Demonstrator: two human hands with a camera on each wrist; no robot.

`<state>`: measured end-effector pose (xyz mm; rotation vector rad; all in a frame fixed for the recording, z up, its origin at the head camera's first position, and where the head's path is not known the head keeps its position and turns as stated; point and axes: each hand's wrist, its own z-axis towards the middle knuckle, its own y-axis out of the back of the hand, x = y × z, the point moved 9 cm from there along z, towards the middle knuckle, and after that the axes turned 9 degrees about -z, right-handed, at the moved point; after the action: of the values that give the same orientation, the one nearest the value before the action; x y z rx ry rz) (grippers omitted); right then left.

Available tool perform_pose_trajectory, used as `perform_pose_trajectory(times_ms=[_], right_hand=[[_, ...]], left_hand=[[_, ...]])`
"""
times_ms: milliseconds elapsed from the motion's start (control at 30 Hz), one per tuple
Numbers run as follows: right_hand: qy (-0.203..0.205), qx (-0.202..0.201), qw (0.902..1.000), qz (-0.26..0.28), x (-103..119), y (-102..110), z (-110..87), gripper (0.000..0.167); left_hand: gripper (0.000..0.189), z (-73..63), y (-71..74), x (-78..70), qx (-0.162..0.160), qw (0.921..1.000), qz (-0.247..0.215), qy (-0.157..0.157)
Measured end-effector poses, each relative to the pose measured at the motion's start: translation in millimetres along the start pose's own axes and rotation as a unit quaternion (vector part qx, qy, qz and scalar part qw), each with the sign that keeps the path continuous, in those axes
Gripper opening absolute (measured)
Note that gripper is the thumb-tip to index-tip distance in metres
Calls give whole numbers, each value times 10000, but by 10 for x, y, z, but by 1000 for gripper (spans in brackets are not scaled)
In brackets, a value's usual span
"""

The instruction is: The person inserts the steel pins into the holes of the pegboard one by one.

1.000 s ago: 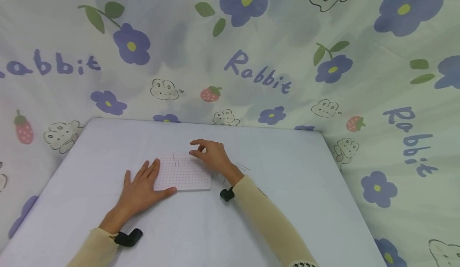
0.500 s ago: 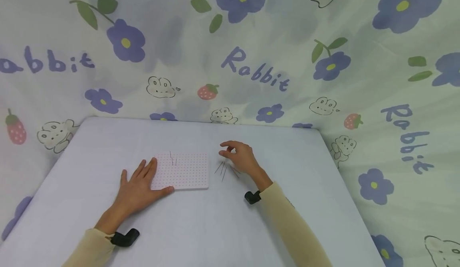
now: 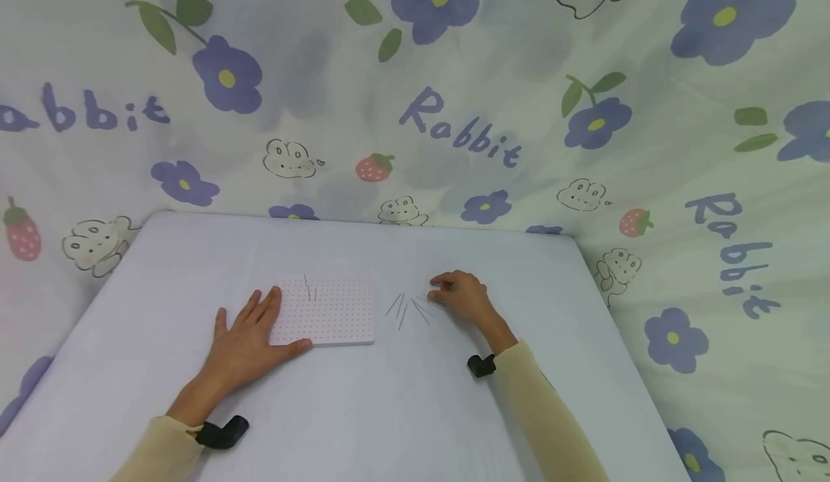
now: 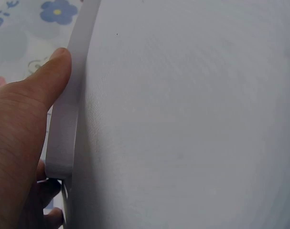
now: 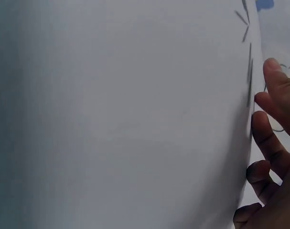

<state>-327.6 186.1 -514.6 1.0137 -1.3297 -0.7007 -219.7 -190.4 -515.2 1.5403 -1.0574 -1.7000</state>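
A white pegboard [image 3: 337, 323] patterned with rows of small dots lies on the table. My left hand [image 3: 241, 345] steadies it, outstretched fingers at its left side and thumb [image 4: 59, 69] along the front edge. A few thin sticks [image 3: 308, 287] stand up from the board's upper left part. To the right of the board, several thin dark sticks [image 3: 403, 313] lie fanned out on the cloth. My right hand [image 3: 462, 298] is low at the right end of this fan. Its thumb and index fingertips are apart, nothing visible between them, the other fingers loosely bent.
White cloth covers the table [image 3: 363, 410]. Behind and at both sides hangs a curtain [image 3: 350, 107] printed with flowers and rabbits. Each wrist carries a small black camera [image 3: 222, 433].
My right hand has moved from above the pegboard's right side over to the right of the loose sticks and lower, uncovering them. The left hand stays on the board.
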Motion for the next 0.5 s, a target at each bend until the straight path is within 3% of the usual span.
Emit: perform_pose_trajectory(times_ms=[333, 500], right_hand=[[199, 140, 9992, 325, -49, 7, -36, 32], [215, 282, 9991, 240, -49, -8, -37, 32]], left_hand=[[122, -1, 8, 8, -58, 10000, -47, -16], [123, 1, -12, 18, 16, 10000, -13, 35]])
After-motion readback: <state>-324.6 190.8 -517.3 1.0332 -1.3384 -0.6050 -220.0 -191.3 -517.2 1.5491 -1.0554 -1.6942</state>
